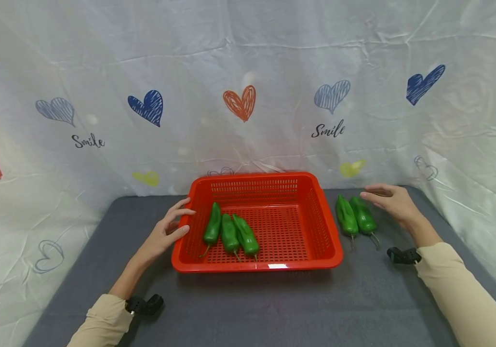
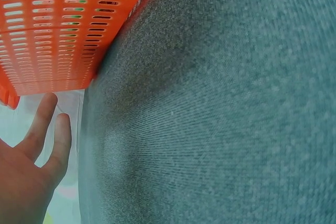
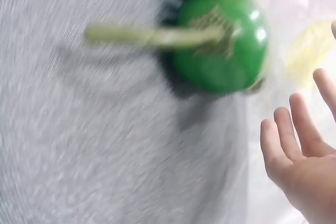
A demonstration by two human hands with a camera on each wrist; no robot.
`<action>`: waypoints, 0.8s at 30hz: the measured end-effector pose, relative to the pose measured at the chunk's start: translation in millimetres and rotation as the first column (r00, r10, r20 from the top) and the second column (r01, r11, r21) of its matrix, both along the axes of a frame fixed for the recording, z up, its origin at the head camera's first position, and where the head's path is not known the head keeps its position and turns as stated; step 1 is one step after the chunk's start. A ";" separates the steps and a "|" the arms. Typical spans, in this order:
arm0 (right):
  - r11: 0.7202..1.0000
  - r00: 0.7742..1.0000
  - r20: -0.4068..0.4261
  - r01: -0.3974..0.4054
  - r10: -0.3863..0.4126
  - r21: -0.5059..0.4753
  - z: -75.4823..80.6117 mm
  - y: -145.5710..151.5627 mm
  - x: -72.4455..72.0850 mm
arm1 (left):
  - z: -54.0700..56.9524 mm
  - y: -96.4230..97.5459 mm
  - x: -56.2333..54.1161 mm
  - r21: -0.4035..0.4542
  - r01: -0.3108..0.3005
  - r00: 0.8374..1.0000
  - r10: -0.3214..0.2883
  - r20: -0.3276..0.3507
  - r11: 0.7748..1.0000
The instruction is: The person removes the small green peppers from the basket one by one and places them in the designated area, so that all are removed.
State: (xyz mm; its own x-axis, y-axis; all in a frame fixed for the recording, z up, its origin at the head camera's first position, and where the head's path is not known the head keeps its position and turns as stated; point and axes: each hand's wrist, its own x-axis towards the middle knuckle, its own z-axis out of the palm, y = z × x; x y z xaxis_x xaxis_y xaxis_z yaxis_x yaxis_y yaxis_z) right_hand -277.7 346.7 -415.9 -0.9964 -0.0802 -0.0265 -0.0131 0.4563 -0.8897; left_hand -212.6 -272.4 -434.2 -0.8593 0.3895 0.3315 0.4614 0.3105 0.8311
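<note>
A red plastic basket [image 1: 252,265] stands on the table with three green peppers lying in its left half, among them the leftmost pepper [image 1: 213,224]. My left hand [image 1: 164,234] is at the basket's left side, fingers spread and fingertips right at the rim. In the left wrist view, two fingers extend beside the slotted basket wall [image 2: 52,56]. Two more green peppers, a left one [image 1: 346,217] and a right one [image 1: 363,216], lie side by side to the right of the basket. Beside the right pepper hovers my right hand [image 1: 392,201], its fingers extended and holding nothing.
The grey tabletop [image 1: 248,308] reaches back to a white curtain [image 1: 195,62] printed with hearts and the word Smile. Dark bands with small black devices, a left one [image 1: 144,304] and a right one [image 1: 403,255], sit at my wrists.
</note>
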 end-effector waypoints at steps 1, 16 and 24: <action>1.000 1.000 -0.003 0.004 -0.004 -0.030 2.1 -1.6 0.5 | 0.2 0.1 0.2 0.001 0.002 1.000 -0.002 0.000 1.000; 0.969 0.998 -0.048 -0.056 0.046 -0.239 30.6 -35.6 3.8 | -0.4 0.2 0.3 0.023 0.011 1.000 -0.011 0.004 1.000; 0.962 0.998 -0.031 -0.068 0.062 -0.264 47.6 -62.3 -1.0 | -0.2 0.1 0.3 0.007 -0.012 1.000 0.012 -0.002 1.000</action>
